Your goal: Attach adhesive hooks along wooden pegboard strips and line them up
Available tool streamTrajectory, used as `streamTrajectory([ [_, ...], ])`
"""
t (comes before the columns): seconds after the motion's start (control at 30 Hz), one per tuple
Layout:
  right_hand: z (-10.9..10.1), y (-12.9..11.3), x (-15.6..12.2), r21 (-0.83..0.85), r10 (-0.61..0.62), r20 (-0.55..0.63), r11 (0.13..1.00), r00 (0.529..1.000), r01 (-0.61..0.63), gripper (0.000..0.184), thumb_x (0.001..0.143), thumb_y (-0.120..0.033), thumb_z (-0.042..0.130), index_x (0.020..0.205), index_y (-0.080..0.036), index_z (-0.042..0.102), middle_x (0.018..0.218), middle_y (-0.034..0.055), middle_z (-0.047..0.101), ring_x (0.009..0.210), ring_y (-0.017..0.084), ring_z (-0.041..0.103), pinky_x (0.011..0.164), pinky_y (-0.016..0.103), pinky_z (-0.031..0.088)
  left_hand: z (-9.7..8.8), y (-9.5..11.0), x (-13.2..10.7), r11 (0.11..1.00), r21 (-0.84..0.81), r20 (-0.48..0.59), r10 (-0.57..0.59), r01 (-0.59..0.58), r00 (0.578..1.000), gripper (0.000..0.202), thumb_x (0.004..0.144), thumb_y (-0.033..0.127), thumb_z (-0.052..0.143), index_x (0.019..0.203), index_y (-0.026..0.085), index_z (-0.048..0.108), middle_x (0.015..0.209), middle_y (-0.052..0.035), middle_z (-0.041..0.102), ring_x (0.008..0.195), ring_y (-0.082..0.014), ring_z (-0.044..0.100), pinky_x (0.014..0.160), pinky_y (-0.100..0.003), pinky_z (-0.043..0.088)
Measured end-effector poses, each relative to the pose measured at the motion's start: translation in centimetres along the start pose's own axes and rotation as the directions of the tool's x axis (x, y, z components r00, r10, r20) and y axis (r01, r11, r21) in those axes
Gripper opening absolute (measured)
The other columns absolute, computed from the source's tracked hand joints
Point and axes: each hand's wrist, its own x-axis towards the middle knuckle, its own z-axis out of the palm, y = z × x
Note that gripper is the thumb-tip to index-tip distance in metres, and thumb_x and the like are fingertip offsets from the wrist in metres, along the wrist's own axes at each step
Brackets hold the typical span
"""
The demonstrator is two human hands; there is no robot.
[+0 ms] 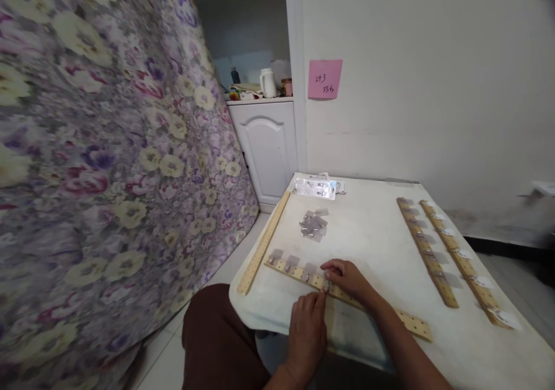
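Note:
A perforated wooden strip (416,325) lies slantwise near the table's front edge. Small metal clips with clear tags (288,266) stand along its left part. My right hand (347,277) comes over the strip from the right, its thumb and fingers pinched around another small metal clip (327,285) at the strip's holes. From the near side, my left hand (307,323) is curled with its fingertips against the strip's front edge, close to that clip. What lies between the left fingertips is hidden. Beyond the strip, several more clips with clear tags (313,225) lie in a loose pile.
At the left edge lies another perforated strip (264,242). Two strips carrying tagged pieces, one nearer (427,251) and one farther right (466,263), lie on the right. Clear packaging (314,188) is at the back of the cloth-covered table (364,219). A floral curtain (130,147) hangs at left.

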Motion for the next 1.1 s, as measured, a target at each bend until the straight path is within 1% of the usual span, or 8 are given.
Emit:
streamTrajectory([
  [0.1, 0.04, 0.23, -0.01, -0.016, -0.019, -0.003, 1.000, 1.000, 0.019, 0.029, 0.073, -0.029, 0.059, 0.096, -0.016, 0.069, 0.069, 0.0013, 0.063, 0.065, 0.016, 0.055, 0.061, 0.026, 0.041, -0.12, 0.08, -0.05, 1.000, -0.001, -0.001, -0.003, 0.003, 1.000, 0.065, 0.069, -0.001, 0.041, 0.132, 0.018, 0.043, 0.116, -0.0084, 0.054, 0.102, -0.0232, 0.045, 0.090, -0.038, 0.036],
  [0.2, 0.08, 0.39, 0.04, -0.006, -0.004, 0.007, 1.000, 1.000, 0.004, 0.030, 0.072, -0.030, 0.060, 0.097, -0.016, 0.069, 0.067, 0.0005, 0.062, 0.064, 0.016, 0.054, 0.060, 0.026, 0.040, -0.12, 0.07, -0.09, 1.000, -0.005, -0.006, 0.003, -0.003, 1.000, 0.066, 0.069, 0.000, 0.041, 0.132, 0.019, 0.042, 0.116, -0.0076, 0.053, 0.102, -0.0229, 0.045, 0.091, -0.038, 0.036],
  [0.47, 0.14, 0.39, -0.02, 0.003, -0.003, -0.001, 1.000, 1.000, 0.003, 0.028, 0.071, -0.029, 0.062, 0.095, -0.017, 0.069, 0.070, 0.0009, 0.063, 0.066, 0.016, 0.055, 0.063, 0.026, 0.042, 0.18, -0.03, 0.11, 1.000, 0.024, 0.007, -0.007, 0.007, 1.000, 0.064, 0.071, 0.000, 0.041, 0.132, 0.018, 0.043, 0.115, -0.0089, 0.054, 0.101, -0.0236, 0.045, 0.089, -0.039, 0.036],
  [0.63, 0.08, 0.29, -0.08, 0.038, 0.017, 0.000, 0.999, 1.000, -0.016, 0.029, 0.069, -0.028, 0.064, 0.096, -0.017, 0.069, 0.073, 0.0015, 0.064, 0.067, 0.016, 0.056, 0.064, 0.027, 0.044, 0.07, 0.09, 0.04, 1.000, 0.030, -0.003, -0.001, 0.001, 1.000, 0.065, 0.071, 0.000, 0.041, 0.132, 0.019, 0.042, 0.115, -0.0077, 0.054, 0.100, -0.0229, 0.045, 0.089, -0.038, 0.036],
  [0.77, 0.11, 0.39, -0.03, 0.073, 0.041, 0.005, 0.996, 0.999, -0.042, 0.032, 0.068, -0.031, 0.066, 0.097, -0.017, 0.069, 0.077, 0.0021, 0.065, 0.068, 0.016, 0.057, 0.064, 0.027, 0.044, 0.06, 0.10, 0.06, 0.999, 0.040, -0.010, 0.000, 0.001, 1.000, 0.063, 0.072, -0.001, 0.040, 0.131, 0.019, 0.043, 0.113, -0.0076, 0.054, 0.100, -0.0227, 0.046, 0.088, -0.038, 0.037],
  [0.9, 0.31, 0.65, 0.06, 0.104, 0.039, -0.008, 0.994, 0.999, -0.038, 0.031, 0.067, -0.031, 0.067, 0.095, -0.017, 0.069, 0.078, 0.0020, 0.066, 0.069, 0.016, 0.057, 0.065, 0.027, 0.044, 0.02, 0.04, 0.20, 0.999, 0.048, 0.002, 0.003, -0.003, 1.000, 0.062, 0.072, 0.000, 0.040, 0.131, 0.018, 0.044, 0.113, -0.0080, 0.055, 0.099, -0.0228, 0.046, 0.088, -0.038, 0.037],
  [1.0, 0.43, 0.77, 0.09, 0.147, 0.038, 0.003, 0.988, 0.999, -0.038, 0.031, 0.066, -0.029, 0.067, 0.095, -0.016, 0.069, 0.077, 0.0021, 0.066, 0.069, 0.016, 0.057, 0.064, 0.027, 0.044, -0.06, 0.07, 0.19, 0.998, 0.059, 0.007, 0.001, -0.001, 1.000, 0.062, 0.071, 0.000, 0.042, 0.130, 0.017, 0.045, 0.112, -0.0082, 0.055, 0.099, -0.0228, 0.046, 0.088, -0.038, 0.038],
  [1.1, 0.44, 0.68, -0.03, 0.191, 0.023, -0.003, 0.981, 1.000, -0.022, 0.031, 0.067, -0.030, 0.067, 0.094, -0.016, 0.069, 0.077, 0.0020, 0.066, 0.071, 0.017, 0.058, 0.065, 0.027, 0.044, -0.13, 0.09, 0.07, 0.999, 0.054, -0.006, 0.002, -0.002, 1.000, 0.060, 0.071, 0.000, 0.042, 0.128, 0.017, 0.046, 0.113, -0.0080, 0.054, 0.101, -0.0224, 0.046, 0.091, -0.038, 0.037],
])
